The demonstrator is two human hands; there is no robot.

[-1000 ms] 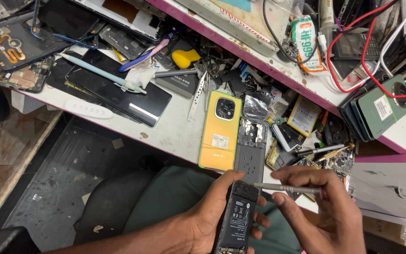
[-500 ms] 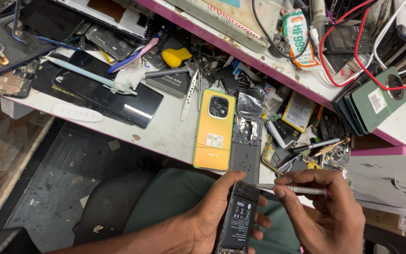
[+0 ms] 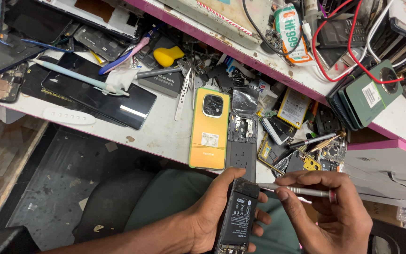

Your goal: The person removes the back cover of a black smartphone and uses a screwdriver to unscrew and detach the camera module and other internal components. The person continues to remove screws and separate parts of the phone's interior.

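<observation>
With your left hand [image 3: 212, 217] wrapped around the opened phone [image 3: 238, 214] over your lap, just off the counter's [image 3: 158, 129] front edge, keep it steady and let your right hand [image 3: 331, 217], pinching the screwdriver [image 3: 297, 190], meet the phone's top corner squarely.

- Our left hand [image 3: 212, 214] is bare: no glove, ring or watch shows on it.
- Our left forearm, running in from the bottom edge of the frame, is uncovered, with no sleeve in sight.
- Our right hand [image 3: 339, 221] at the lower right is bare too.
- Fingernails are short and plain.
- Our lap at bottom centre wears dark green cloth.
</observation>
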